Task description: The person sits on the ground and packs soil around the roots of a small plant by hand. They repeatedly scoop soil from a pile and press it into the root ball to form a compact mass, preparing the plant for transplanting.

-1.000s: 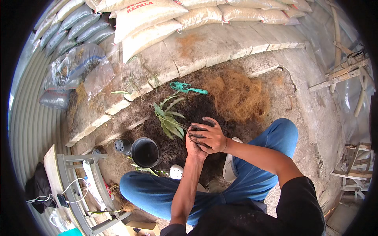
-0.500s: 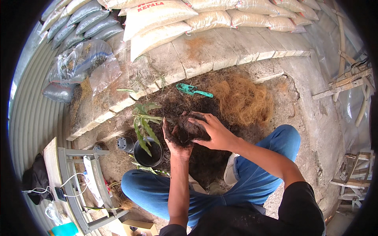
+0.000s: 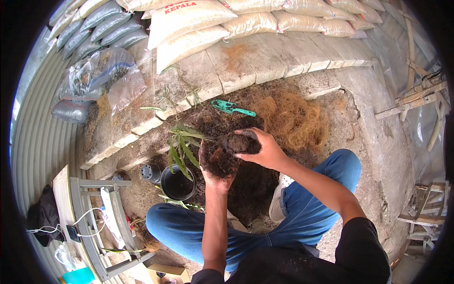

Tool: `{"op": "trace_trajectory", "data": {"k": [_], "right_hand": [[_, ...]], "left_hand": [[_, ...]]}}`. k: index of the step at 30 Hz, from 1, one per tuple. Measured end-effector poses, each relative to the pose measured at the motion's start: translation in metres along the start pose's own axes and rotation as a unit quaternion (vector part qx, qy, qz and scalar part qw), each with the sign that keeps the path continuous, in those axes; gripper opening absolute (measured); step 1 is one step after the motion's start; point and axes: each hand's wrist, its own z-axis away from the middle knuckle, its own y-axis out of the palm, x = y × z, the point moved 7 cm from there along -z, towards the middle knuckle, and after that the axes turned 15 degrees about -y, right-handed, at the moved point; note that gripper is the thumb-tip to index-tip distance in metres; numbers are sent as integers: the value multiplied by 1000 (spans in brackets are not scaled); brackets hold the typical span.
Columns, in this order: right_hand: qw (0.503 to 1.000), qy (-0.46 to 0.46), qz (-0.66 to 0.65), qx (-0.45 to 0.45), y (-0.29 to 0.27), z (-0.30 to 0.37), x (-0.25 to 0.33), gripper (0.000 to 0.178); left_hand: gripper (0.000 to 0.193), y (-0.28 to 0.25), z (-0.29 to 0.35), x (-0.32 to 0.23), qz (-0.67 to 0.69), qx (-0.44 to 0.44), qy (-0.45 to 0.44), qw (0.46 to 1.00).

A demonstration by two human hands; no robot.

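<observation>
My left hand [image 3: 218, 181] cups the underside of a leafy plant's dark, soil-packed root ball [image 3: 221, 158]. The plant's long green leaves [image 3: 182, 143] hang out to the left, and its stem runs into the roots. Curled round the upper right of the same mass is my right hand [image 3: 266, 152], its fingers and thumb gripping a rounded clump of soil [image 3: 242, 143]. Whether that clump is joined to the root ball I cannot tell. Just below the leaves stands a black plant pot [image 3: 191, 185], with a smaller grey pot [image 3: 151, 173] lying beside it.
Beyond my hands a green trowel [image 3: 231, 108] rests on dark soil. Brown coconut fibre [image 3: 295, 120] is heaped to its right. Stacked filled sacks [image 3: 250, 26] line the concrete ledge [image 3: 236, 73]. A grey-framed bench [image 3: 78, 208] stands at left. My bent knees flank the soil.
The plant has tilted, its leaves shifting slightly right and bunching downward. My right hand has moved a little up and right, and more of the root ball now shows between my hands.
</observation>
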Motion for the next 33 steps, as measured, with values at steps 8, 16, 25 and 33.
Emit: {"op": "trace_trajectory", "data": {"k": [8, 16, 25, 33], "right_hand": [[945, 181, -246, -120, 4, 14, -28, 46], [910, 205, -323, -156, 4, 14, -28, 48], [986, 41, -123, -102, 6, 8, 4, 53], [994, -60, 40, -82, 3, 6, 23, 57]], "left_hand": [[56, -33, -17, 2, 31, 1, -17, 999], [66, -47, -29, -5, -234, -119, 78, 962], [57, -8, -11, -8, -298, -59, 154, 940], [45, -2, -4, -14, -304, -108, 188, 928]]}}
